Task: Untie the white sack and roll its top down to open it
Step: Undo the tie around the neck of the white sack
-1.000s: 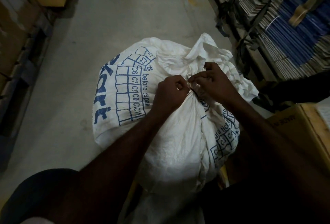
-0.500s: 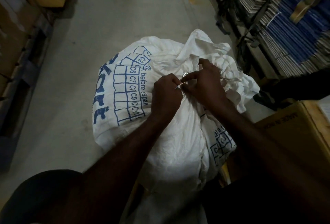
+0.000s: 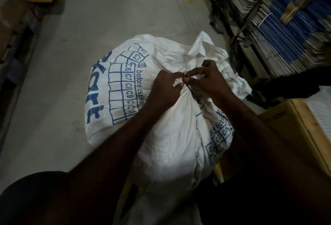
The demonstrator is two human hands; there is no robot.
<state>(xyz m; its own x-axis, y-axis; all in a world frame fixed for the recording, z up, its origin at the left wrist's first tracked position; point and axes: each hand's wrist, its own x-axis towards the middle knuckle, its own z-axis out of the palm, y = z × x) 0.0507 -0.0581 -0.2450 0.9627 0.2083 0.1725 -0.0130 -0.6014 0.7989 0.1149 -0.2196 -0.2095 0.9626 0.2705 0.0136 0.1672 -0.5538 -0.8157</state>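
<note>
Head view: left hand [image 3: 165, 88] and right hand [image 3: 208, 79] are pinching a dark tie [image 3: 190, 90].
Sack: crinkled white sack [image 3: 170, 144], neck bunching shut.

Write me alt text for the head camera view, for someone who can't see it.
Two bare hands work at the tied neck of a white woven sack printed with blue grids: the left hand and right hand pinch a thin dark tie there. The sack stands on a grey concrete floor beside a brown cardboard box.
</note>
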